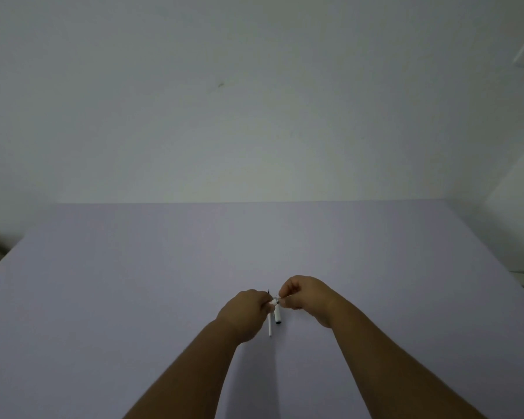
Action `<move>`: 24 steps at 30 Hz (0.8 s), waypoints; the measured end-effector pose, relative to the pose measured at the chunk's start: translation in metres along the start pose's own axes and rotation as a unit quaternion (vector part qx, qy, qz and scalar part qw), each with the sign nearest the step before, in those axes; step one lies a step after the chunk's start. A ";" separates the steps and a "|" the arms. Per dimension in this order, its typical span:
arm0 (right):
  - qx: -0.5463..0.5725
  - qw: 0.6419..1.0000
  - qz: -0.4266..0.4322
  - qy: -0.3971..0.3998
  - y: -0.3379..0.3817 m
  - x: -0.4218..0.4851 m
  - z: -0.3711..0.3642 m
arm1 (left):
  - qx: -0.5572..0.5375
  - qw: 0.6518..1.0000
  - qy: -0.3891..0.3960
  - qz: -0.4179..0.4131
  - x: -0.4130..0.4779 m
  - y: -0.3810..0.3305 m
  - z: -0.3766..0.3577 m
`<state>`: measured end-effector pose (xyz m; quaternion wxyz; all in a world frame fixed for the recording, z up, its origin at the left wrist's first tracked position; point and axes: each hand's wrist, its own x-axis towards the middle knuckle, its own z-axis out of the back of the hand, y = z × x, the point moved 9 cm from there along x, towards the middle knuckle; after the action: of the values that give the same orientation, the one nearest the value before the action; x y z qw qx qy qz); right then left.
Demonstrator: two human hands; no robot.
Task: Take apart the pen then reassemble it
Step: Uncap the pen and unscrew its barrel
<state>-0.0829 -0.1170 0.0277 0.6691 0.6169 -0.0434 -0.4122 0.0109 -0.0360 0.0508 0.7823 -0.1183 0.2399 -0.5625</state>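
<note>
Left hand (245,309) gripped a thin white refill (270,326); right hand (300,294) pinched the barrel (277,316), seemingly, joint hidden; desk (133,282) open around.

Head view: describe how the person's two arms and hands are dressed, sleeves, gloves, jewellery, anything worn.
Both forearms are bare as far as the bottom edge of the picture; no sleeve or cuff shows. The left hand and the right hand wear no gloves. No watch, bracelet or strap is visible at either wrist. The picture is dim and the fingers are small in it, so rings cannot be ruled out.
</note>
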 end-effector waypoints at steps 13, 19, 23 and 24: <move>-0.002 1.000 -0.006 -0.007 0.008 -0.008 0.002 | -0.001 1.000 -0.017 -0.004 -0.001 -0.003 0.008; 0.013 1.000 0.008 -0.009 0.011 -0.010 0.001 | -0.010 1.000 -0.019 -0.006 -0.003 -0.005 0.010; 0.000 1.000 0.010 -0.023 0.011 -0.012 0.003 | -0.010 1.000 -0.023 -0.007 -0.005 -0.006 0.011; 0.009 1.000 0.021 -0.021 0.012 -0.012 0.002 | -0.016 1.000 -0.023 -0.005 -0.005 -0.006 0.011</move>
<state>-0.0860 -0.1131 0.0436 0.6710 0.6129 -0.0745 -0.4106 0.0102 -0.0342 0.0639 0.7831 -0.1452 0.2299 -0.5594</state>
